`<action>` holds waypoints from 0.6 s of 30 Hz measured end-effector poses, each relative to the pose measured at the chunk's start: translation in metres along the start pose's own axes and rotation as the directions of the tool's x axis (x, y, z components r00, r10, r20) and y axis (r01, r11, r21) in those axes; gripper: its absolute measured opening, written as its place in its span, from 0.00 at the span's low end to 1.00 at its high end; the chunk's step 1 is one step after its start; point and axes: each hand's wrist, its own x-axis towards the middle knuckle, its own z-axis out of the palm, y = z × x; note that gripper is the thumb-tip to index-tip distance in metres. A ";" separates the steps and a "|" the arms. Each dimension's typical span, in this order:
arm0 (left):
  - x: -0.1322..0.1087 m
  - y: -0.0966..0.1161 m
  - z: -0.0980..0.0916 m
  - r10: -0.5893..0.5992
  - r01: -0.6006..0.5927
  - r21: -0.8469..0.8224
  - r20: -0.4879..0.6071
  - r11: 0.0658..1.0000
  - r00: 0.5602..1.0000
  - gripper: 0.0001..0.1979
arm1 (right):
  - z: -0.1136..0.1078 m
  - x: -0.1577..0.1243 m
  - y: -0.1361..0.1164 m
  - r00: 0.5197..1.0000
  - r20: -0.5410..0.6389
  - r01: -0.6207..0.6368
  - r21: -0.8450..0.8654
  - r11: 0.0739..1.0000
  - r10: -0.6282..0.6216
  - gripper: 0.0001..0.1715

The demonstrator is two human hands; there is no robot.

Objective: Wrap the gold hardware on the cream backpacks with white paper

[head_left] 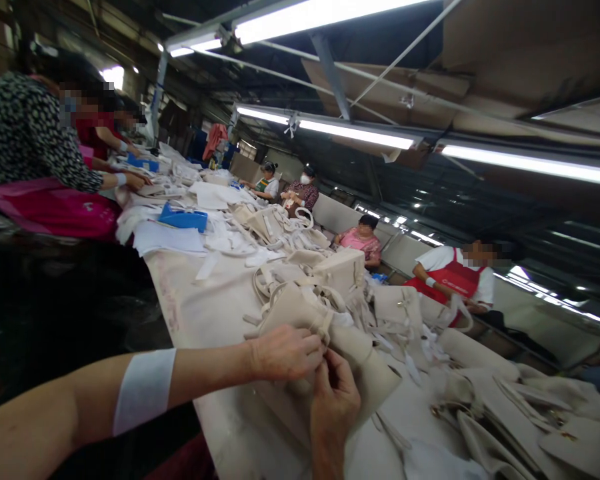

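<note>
Cream leather-look handbag (363, 353) sits on the pale-covered worktable (183, 297), directly beyond and under both hands. Its visible body slants upper left to lower right. Left hand (286, 352) and right hand (336, 393) both pinch at its near strap area, fingertips meeting, neither clearly nearer; exact piece gripped is hidden.

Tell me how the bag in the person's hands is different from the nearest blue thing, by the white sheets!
The bag is beige, while the blue thing is bright blue. The left hand and right hand are on the bag; no hand touches the blue thing. The bag is close to us, the blue thing farther up the table.
</note>
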 end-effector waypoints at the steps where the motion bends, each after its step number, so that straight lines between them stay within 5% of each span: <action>1: 0.001 -0.003 -0.002 0.030 -0.030 0.009 0.010 1.000 0.999 0.08 | 0.001 0.000 -0.001 0.999 -0.005 0.036 -0.001 0.999 -0.036 0.19; 8: 0.008 0.004 -0.003 -0.127 0.125 0.026 0.055 0.992 0.990 0.07 | 0.008 -0.007 0.002 0.984 -0.033 0.173 -0.026 0.984 -0.174 0.21; 14: 0.007 -0.003 -0.009 0.053 -0.054 0.029 0.019 0.998 0.998 0.05 | -0.002 -0.003 0.000 0.969 0.017 0.246 -0.020 0.969 -0.246 0.19; 18: 0.005 -0.002 -0.007 -0.051 0.051 0.038 0.009 0.998 0.999 0.05 | -0.002 0.000 -0.003 0.933 0.044 0.359 -0.056 0.932 -0.357 0.17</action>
